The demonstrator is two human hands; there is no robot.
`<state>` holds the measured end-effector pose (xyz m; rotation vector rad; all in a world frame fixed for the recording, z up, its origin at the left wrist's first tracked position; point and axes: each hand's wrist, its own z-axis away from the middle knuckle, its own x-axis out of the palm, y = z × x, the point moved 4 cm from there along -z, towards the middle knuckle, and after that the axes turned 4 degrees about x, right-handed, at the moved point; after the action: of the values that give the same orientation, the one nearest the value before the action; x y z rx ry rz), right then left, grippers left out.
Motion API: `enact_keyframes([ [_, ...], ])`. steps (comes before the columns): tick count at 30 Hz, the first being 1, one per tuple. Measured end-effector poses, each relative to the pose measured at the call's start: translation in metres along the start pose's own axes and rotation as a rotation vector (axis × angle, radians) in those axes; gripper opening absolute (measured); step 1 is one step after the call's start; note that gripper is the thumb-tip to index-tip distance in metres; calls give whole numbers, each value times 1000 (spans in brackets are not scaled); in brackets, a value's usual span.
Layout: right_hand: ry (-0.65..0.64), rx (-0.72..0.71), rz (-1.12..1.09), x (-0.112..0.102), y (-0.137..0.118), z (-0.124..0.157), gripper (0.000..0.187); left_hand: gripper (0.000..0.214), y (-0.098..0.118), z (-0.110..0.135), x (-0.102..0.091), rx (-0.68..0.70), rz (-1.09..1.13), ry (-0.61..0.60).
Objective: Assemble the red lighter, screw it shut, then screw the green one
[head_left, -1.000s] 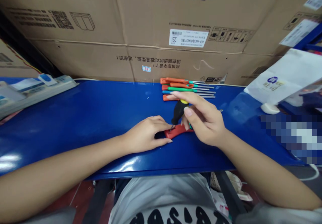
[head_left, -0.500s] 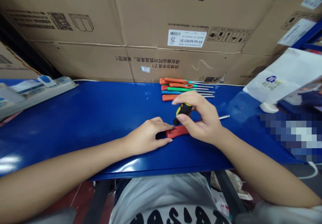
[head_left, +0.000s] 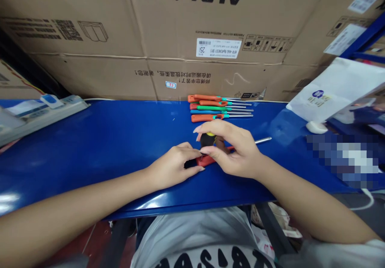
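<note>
A red long-nosed lighter [head_left: 207, 160] lies on the blue table, its metal tube pointing right. My left hand [head_left: 179, 161] pinches the lighter's handle end between thumb and fingers. Closed round a stubby black-and-yellow screwdriver [head_left: 208, 140], my right hand [head_left: 236, 149] is above the lighter's body and covers part of it. The screwdriver's shaft points down at the handle end, by my left fingertips. Its tip is too small and partly hidden to make out. Beyond my right hand, several long lighters [head_left: 207, 118] in orange, green and blue lie side by side.
A large cardboard box [head_left: 168, 59] stands along the back of the blue table [head_left: 120, 139]. At the left lies a white power strip [head_left: 60, 109]. A white paper bag [head_left: 325, 87], a small white object [head_left: 316, 127] and a white cable [head_left: 368, 199] are on the right.
My right hand has moved slightly down and left, turning the screwdriver more upright over the handle end. My left hand keeps its pinch on the lighter. The view has shifted a little.
</note>
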<state>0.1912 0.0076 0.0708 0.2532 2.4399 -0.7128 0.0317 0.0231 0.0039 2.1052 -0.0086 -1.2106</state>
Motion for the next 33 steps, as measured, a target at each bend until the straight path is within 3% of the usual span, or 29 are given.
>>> enact_keyframes([
  [6, 2, 112, -152, 9, 12, 3, 36, 19, -2, -1, -5, -8, -15, -4],
  [11, 243, 411, -365, -8, 31, -6, 52, 41, -3, -1, -16, 2, -113, -18],
  [15, 368, 560, -526, -30, 57, -16, 45, 42, -4, -2, -19, 11, -187, -53],
  [19, 38, 741, -519, -30, 82, -16, 38, 32, -4, -3, -20, -88, -183, -116],
  [21, -180, 751, -216, -28, 92, -9, 24, 27, -2, -4, -21, -155, -162, -183],
  [23, -299, 620, 234, -32, 101, -5, 11, 26, 1, -5, -23, -190, -174, -231],
  [26, -308, 582, 451, -38, 120, 1, 15, 25, 2, -9, -27, -167, -192, -240],
  [33, -385, 542, 539, -33, 154, -2, 25, 25, -22, -21, -29, -152, -86, -199],
])
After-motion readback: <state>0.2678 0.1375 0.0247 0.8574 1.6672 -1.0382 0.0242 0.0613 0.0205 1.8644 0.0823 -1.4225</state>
